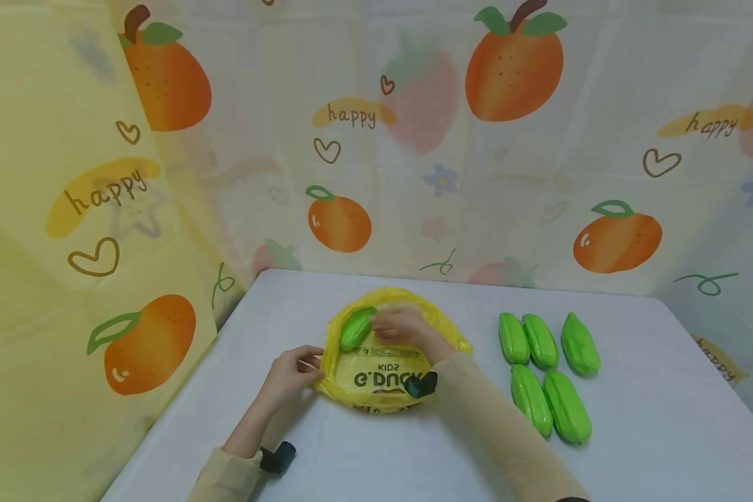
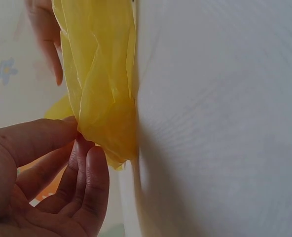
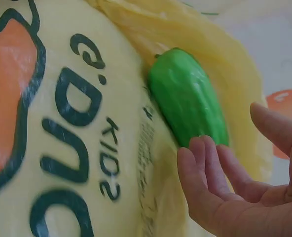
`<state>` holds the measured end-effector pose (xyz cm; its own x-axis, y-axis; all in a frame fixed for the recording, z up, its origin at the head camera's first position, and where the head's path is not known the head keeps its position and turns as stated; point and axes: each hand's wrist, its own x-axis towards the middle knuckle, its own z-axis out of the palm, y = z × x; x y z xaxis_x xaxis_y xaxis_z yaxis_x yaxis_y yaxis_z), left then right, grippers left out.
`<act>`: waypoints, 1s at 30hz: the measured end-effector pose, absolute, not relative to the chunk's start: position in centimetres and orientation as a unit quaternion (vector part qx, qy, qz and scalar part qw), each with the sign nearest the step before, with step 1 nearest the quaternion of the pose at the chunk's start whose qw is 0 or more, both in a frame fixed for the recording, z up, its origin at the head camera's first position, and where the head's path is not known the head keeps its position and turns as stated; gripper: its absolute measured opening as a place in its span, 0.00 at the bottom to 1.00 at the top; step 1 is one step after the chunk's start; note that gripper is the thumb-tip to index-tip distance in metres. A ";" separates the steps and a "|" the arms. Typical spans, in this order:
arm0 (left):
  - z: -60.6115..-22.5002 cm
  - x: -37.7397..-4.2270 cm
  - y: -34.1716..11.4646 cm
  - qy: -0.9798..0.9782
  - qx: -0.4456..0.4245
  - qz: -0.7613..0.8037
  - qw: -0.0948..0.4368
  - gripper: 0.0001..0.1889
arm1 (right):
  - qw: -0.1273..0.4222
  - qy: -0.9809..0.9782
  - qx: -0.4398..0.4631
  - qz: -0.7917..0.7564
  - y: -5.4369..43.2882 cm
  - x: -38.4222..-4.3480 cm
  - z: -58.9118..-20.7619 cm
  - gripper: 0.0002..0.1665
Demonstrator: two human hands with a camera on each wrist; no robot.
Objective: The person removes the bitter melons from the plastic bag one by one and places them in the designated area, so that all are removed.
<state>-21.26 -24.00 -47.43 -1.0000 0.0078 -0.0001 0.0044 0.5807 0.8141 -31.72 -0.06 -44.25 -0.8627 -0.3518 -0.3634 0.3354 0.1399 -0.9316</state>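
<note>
A yellow plastic bag (image 1: 385, 401) printed with "G.DUCK KIDS" lies on the table with its mouth spread wide. At its left edge, my left hand (image 1: 291, 373) pinches the rim between thumb and fingers, as the left wrist view shows close up. Inside the bag, toward the far left, rests one green toy cucumber (image 3: 188, 94). My right hand (image 1: 401, 326) is over the bag's interior, its thumb spread away from the fingers. In the right wrist view, those fingertips are right at the cucumber's near end, and the hand grips nothing.
Several more green toy cucumbers (image 1: 567, 406) lie in a loose group on the white table (image 1: 364, 460), right of the bag. A fruit-print curtain (image 1: 414, 209) hangs behind the table, with a yellowish panel (image 1: 37, 362) at the left.
</note>
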 end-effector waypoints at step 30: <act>-47.3 -21.2 -23.9 0.887 -0.010 0.462 0.010 0.18 | 0.183 0.845 0.044 -0.500 -4.8 -30.3 -45.4 0.28</act>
